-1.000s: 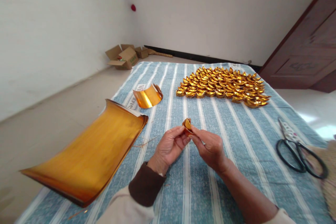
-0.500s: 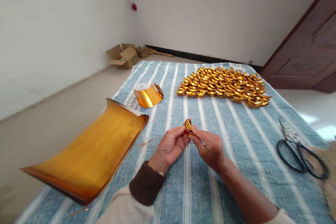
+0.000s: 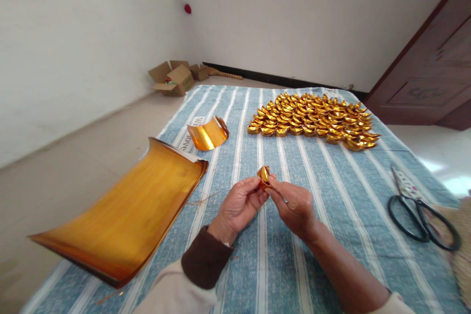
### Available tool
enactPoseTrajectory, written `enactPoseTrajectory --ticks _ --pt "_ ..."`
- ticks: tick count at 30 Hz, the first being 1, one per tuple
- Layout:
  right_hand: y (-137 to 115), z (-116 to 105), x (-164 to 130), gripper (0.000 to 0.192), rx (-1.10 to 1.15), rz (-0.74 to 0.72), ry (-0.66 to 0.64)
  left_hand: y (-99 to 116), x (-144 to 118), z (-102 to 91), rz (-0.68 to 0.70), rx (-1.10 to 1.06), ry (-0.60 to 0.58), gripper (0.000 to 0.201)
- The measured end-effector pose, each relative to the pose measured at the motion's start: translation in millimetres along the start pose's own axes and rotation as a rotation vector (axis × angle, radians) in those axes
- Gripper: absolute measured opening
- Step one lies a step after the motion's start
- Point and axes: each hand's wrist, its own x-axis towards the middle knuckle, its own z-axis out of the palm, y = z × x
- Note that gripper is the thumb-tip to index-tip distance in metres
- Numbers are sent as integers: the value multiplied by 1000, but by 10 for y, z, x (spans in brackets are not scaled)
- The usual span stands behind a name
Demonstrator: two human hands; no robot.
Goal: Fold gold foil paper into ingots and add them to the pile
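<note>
Ingot [image 3: 263, 174], gold foil, half-folded, sits centre frame, pinched between both hands above the striped cloth [image 3: 331, 196]. Left hand [image 3: 239, 206] is clamped on its left side, right hand [image 3: 294, 206] on its right, fingertips meeting at the fold. I read this as the shaping step; next move likely needs the ends tucked and creased tight. Head view only: finished pile [image 3: 312, 120] upper centre, foil sheets [image 3: 125, 211] lower left, scissors [image 3: 419, 211] right edge.

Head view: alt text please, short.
Left hand and right hand pinch a small folded gold paper piece above a blue striped cloth; gold sheets lie left, folded gold pieces ahead, scissors right.
</note>
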Motion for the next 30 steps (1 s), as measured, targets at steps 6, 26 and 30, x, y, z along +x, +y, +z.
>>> enactPoseTrajectory --ticks 6,26,30 --pt "-1 -6 15 19 -17 -27 2 -11 14 -15 -1 9 5 21" --pt "36 61 -50 28 67 123 -66 -18 35 -31 40 56 91 5" --pt "37 59 -53 27 100 152 -84 -21 40 -25 41 59 90 5"
